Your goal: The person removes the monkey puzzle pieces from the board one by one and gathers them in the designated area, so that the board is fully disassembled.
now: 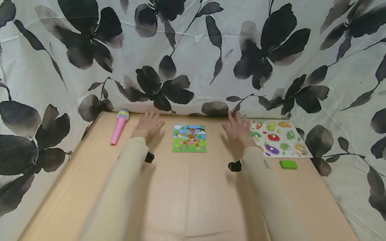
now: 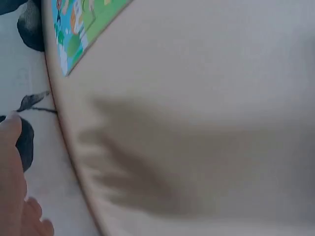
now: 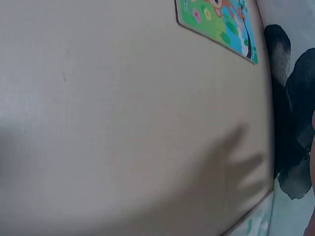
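Observation:
Between the two hands lies a square picture board (image 1: 189, 139) with a monkey hanging from a branch; a corner of this board (image 2: 81, 29) also shows in the left wrist view, and another part of the board (image 3: 221, 24) in the right. My left hand (image 1: 149, 125), fingers spread, hovers over the table between the pink toy microphone (image 1: 119, 128) and the board, holding nothing. Spread as well, my right hand (image 1: 238, 130) is above the table beside the vegetable picture sheet (image 1: 278, 139), overlapping its left edge in the head view. Both hands cast shadows below.
A green block (image 1: 288, 164) sits just in front of the vegetable sheet, at the right. The light wooden table (image 1: 187, 201) ends at the back against a white cloth (image 1: 193, 50) with dark flowers, which also hangs along both sides.

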Available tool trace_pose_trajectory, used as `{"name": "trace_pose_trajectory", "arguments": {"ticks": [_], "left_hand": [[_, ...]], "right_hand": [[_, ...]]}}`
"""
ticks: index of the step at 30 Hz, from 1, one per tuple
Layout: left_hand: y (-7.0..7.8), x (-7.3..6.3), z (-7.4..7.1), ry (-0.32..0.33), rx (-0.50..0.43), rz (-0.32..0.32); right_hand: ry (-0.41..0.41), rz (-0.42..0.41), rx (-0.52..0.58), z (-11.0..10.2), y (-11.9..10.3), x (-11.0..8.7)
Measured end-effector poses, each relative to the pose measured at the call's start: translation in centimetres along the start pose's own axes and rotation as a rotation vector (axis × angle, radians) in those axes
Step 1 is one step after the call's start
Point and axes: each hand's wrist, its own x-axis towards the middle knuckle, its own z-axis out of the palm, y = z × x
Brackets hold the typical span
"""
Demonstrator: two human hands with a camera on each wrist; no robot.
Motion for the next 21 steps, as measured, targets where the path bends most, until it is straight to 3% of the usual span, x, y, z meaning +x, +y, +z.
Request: {"name": "trace_pose_trajectory", "arguments": {"ticks": [6,11,15,21], "left_hand": [[1.9,-0.1,3.1,-0.047,-0.314,0.107],[2.7,0.2,5.8,0.097,-0.530,0.102],[2.7,0.2,6.9,0.182,-0.611,0.066],[2.6,0.2,7.7,0.164,-0.640,0.057]], "right_hand": [[-0.024,-0.034,0.016,1.6,-1.6,0.3],[-0.049,-0.084,0.047,2.9,-3.4,0.4],[-0.063,-0.105,0.077,3.3,-4.4,0.3],[-0.083,-0.121,0.125,3.5,-5.7,0.2]]}}
